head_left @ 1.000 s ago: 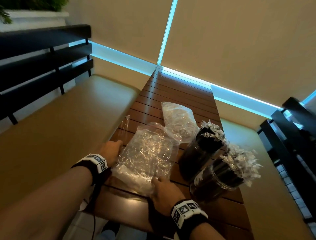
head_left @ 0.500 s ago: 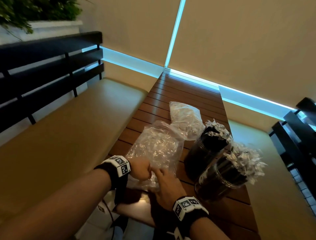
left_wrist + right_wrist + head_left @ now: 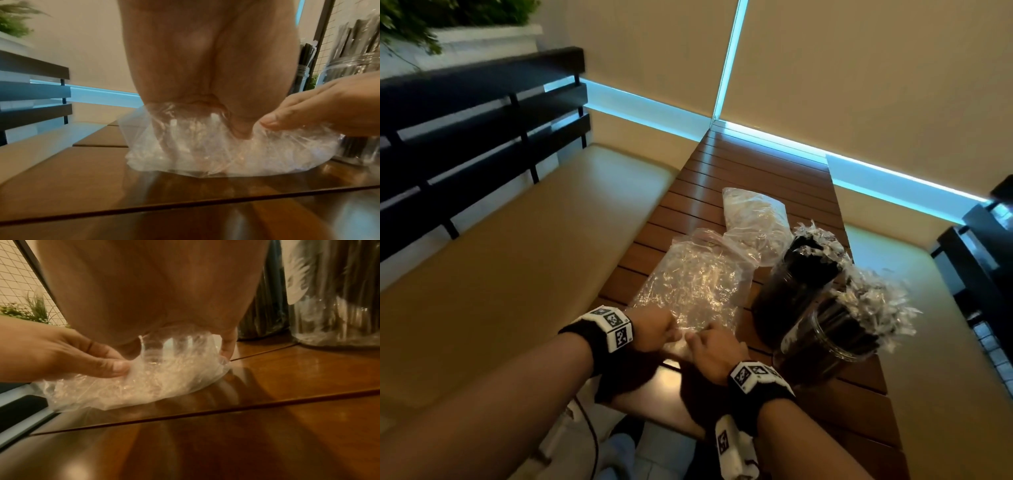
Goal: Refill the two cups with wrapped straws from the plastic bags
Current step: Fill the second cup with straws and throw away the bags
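Observation:
A clear plastic bag [image 3: 695, 284] of wrapped straws lies flat on the wooden table [image 3: 739, 171]. Both hands meet at its near end. My left hand [image 3: 664, 329] pinches the plastic with curled fingers, as the left wrist view shows on the bag [image 3: 205, 154]. My right hand [image 3: 698, 339] grips the same bunched end of the bag [image 3: 144, 378] beside it. A second clear bag [image 3: 755, 219] lies behind the first. Right of the bags stand two clear cups [image 3: 801, 277] [image 3: 832, 335] packed with black straws with white paper tips.
Tan cushioned benches [image 3: 517, 274] run along both sides of the table, with dark slatted backs [image 3: 482, 120]. The table's near edge [image 3: 671, 414] is just below my wrists. Beige blinds [image 3: 859, 68] close off the far end. The cups stand close to my right hand [image 3: 339, 305].
My left hand has moved from the bag's left side to its near end, meeting the right hand there. Both now hold the bunched plastic. The head view has tilted up a little.

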The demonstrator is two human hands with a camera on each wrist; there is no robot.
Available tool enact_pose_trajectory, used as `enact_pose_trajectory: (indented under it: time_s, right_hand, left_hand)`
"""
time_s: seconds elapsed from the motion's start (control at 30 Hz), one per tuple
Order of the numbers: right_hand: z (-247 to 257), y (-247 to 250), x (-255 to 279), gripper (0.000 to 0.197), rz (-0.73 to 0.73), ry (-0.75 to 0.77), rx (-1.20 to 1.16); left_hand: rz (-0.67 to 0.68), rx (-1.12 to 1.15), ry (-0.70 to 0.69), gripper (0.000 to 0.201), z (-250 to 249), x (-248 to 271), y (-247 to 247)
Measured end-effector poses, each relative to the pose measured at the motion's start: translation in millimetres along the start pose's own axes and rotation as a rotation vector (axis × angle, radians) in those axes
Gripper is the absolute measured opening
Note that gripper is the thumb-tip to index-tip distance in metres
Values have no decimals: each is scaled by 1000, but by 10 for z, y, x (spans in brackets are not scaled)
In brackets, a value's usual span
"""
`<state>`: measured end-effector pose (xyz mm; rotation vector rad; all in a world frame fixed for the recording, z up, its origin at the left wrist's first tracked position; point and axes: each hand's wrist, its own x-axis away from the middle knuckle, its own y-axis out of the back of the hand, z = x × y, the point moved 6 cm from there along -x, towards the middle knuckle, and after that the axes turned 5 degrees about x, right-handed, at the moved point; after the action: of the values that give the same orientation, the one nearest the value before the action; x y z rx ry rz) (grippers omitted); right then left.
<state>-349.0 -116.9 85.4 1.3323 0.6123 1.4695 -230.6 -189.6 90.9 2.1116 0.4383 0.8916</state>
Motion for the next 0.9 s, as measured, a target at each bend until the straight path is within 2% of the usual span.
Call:
enact_pose_trajectory:
  time_s: [0.1,0.2,0.27,0.37,0.43,0.5,0.57,0.6,0.67,0.7,0.73,0.8,0.9]
  right_hand:
    - [-1,33,-63,48,-84,-9,47]
    - [2,94,-58,34,-237,25,16]
    - [38,104,-3,43,-332,139,32]
    - [100,51,101,46,-447,342,324]
    - [104,-28,115,41,-423,395,454]
    - [102,-78,111,36,-362,396,484]
    - [107,-96,104,28,-333,385,477]
    - [112,-93,98,26,-318,376,449]
    - [133,-61,81,26,-311,356,394]
    - [141,-35,69,25,-310,338,375]
    - [145,-2,53,25,-307,313,351]
    - [137,62,10,25,-298,253,295]
    - [104,127,-51,25,-265,185,223]
  left_hand:
    - [-15,-9,83,41,37,-79,-31]
    - [-86,-102,151,39,102,-103,-34]
    - [-139,-172,177,41,121,-104,-24]
    - [-239,-212,177,41,128,-139,4]
    - [-295,-231,183,44,117,-140,32]
    - [-332,-292,199,57,115,-133,75]
    - [-375,-372,130,65,85,-110,122]
    - [-403,-403,29,62,46,-88,131]
    - [-434,-479,-262,50,-66,7,114]
    - [-403,-541,-373,50,-87,58,73]
    - [-354,-600,-426,54,-87,107,40]
    - [-289,-667,-423,57,-21,143,21]
    - [-261,-471,-290,33,104,114,81]
